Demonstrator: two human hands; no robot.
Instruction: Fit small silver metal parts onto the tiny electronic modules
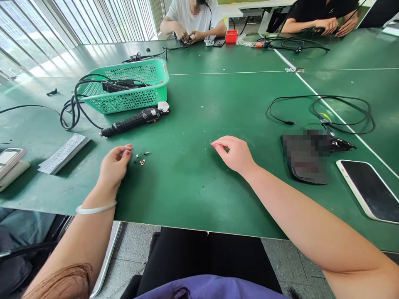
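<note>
Far left of the frame I log a pale device point(11, 162) at the tabletop point(177, 195) edge, then a written-on paper stack point(65, 153). My left hand point(116, 162), left of centre, is curled, thumb near the fingertips; I cannot tell whether it grips anything. Above it, upper left, a green basket point(124, 102) holds black cable and gear; a black power driver point(137, 121) lies just below the basket. Small metal pieces point(142, 162) lie loose just right of that hand. Centre-right, my right hand point(233, 153) hangs low, thumb and forefinger drawn together; too small to tell whether they pinch something. Further right: a partly blurred dark item point(307, 176), looped black cable point(346, 99) above it, a white-edged phone point(370, 189) at the far right.
</note>
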